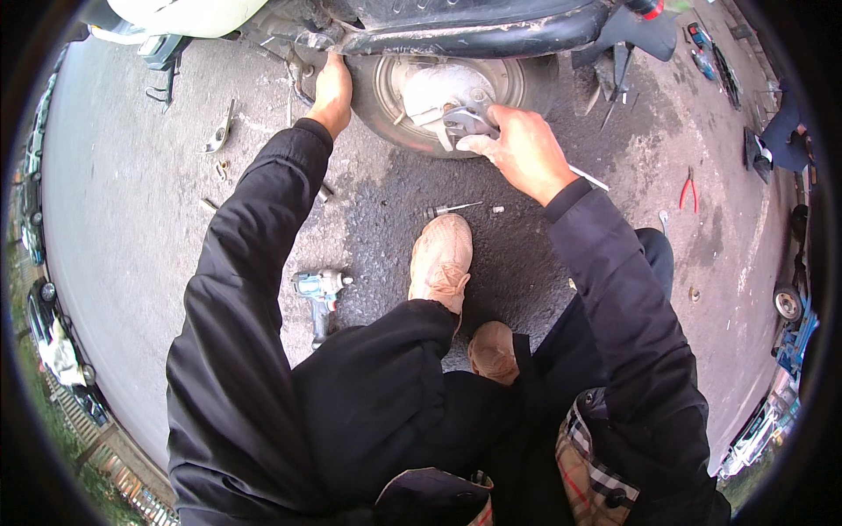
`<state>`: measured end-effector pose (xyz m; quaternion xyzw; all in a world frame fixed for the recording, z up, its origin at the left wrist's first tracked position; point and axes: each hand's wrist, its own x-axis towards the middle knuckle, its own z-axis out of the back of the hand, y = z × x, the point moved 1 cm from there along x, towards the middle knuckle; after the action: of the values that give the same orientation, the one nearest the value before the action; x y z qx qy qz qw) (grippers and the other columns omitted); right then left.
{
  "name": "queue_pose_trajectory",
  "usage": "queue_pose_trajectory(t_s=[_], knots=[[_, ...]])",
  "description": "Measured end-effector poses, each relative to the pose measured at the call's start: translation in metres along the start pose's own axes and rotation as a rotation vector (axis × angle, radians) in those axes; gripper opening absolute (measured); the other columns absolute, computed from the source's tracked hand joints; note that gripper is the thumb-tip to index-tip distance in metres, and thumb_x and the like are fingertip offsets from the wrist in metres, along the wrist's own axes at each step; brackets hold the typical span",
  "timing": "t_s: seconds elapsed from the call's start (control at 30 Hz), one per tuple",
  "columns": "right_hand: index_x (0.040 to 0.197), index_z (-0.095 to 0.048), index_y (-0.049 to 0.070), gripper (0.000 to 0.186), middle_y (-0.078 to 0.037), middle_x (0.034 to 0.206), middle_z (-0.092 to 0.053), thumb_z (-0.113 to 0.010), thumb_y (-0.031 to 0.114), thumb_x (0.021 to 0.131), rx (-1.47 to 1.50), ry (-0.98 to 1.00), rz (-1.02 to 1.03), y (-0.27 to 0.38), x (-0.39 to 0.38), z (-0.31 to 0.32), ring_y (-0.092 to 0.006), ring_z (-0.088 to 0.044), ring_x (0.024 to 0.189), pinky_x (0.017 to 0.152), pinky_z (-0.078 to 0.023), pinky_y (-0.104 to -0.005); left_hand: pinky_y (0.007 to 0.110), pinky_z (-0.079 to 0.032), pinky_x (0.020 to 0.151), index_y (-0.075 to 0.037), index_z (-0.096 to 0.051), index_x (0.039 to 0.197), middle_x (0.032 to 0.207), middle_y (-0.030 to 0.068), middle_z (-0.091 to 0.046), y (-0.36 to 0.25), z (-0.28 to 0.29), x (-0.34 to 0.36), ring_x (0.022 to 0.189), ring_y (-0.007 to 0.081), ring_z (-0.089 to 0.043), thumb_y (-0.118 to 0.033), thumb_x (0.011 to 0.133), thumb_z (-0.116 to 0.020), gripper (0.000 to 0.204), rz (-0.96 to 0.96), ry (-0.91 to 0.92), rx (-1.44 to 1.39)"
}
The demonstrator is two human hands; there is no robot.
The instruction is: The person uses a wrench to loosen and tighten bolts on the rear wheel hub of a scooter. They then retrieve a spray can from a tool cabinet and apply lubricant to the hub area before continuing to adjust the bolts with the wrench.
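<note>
Grey asphalt [123, 219], darker beside the wheel [430, 92]; cars [42, 316] far left.

Black jacket sleeves [241, 254], tan plaid lining [576, 447], black trousers [377, 359], tan shoes [440, 254]

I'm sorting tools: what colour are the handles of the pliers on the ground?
Red; the pliers show best in the head view.

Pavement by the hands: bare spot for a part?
Free: pavement left, between the left sleeve and parked cars; right, between red pliers and far-right wheel. Crowded: between upper shoe and tire, where a thin tool and small piece lie.
</note>
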<state>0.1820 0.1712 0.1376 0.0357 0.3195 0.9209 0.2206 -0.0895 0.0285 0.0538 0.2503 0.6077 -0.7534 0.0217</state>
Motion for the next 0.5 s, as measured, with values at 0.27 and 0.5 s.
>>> queue_pose_trajectory(t_s=[0.27,0.5], knots=[[0.093,-0.073,-0.002,0.034,-0.025,0.076,-0.067,-0.081,0.031,0.091,0.156,0.172,0.008,0.008,-0.014,0.012,-0.0447,-0.07,0.08,0.073,-0.052,-0.0509,0.037,-0.037,0.118,0.011,-0.048,0.153,0.158,0.0209,-0.055,-0.004,-0.001,0.0,0.141,0.0296,-0.052,-0.056,0.109,-0.038,0.081,0.03,-0.013,-0.013],[0.119,-0.071,-0.004,0.054,-0.027,0.097,-0.075,-0.089,0.032,0.083,0.195,0.306,-0.196,-0.048,-0.087,-0.01,-0.0448,-0.075,0.093,0.085,-0.057,-0.0487,0.037,-0.037,0.119,0.011,-0.05,0.153,0.158,0.0185,-0.054,-0.002,0.0,-0.002,0.14,0.0256,-0.051,-0.058,0.109,-0.04,0.083,0.004,0.011,-0.054]])
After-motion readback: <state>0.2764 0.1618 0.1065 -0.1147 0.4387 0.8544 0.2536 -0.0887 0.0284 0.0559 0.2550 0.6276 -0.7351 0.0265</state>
